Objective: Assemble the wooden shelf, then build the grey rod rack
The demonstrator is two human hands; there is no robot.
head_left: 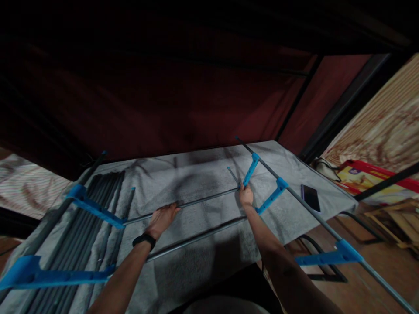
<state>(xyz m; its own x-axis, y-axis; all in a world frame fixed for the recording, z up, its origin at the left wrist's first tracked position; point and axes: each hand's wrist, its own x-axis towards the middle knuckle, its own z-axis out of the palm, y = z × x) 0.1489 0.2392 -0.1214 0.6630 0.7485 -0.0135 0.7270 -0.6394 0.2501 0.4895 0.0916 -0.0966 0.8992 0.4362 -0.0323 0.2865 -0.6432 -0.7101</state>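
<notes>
A frame of grey metal tubes and blue plastic brackets lies across a grey cloth-covered table. My left hand (163,219), a dark band on its wrist, is closed over the far cross tube (204,199). At that tube's right end, my right hand (245,194) is wrapped round the joint with a blue bracket (251,169); its fingers partly hide the joint. Another blue bracket (271,196) sits just right of my right hand, on the long right-hand tube (303,203). Nearer me runs a second cross tube (199,237), partly behind my forearms. A blue bracket (96,210) joins the left side.
Several loose grey tubes (83,222) lie side by side at the table's left. A phone (310,197) rests near the right edge of the grey cloth (209,174). Beyond stand a red-and-yellow box (369,179) and a wooden crate (393,222). Dark red fabric (196,109) hangs behind.
</notes>
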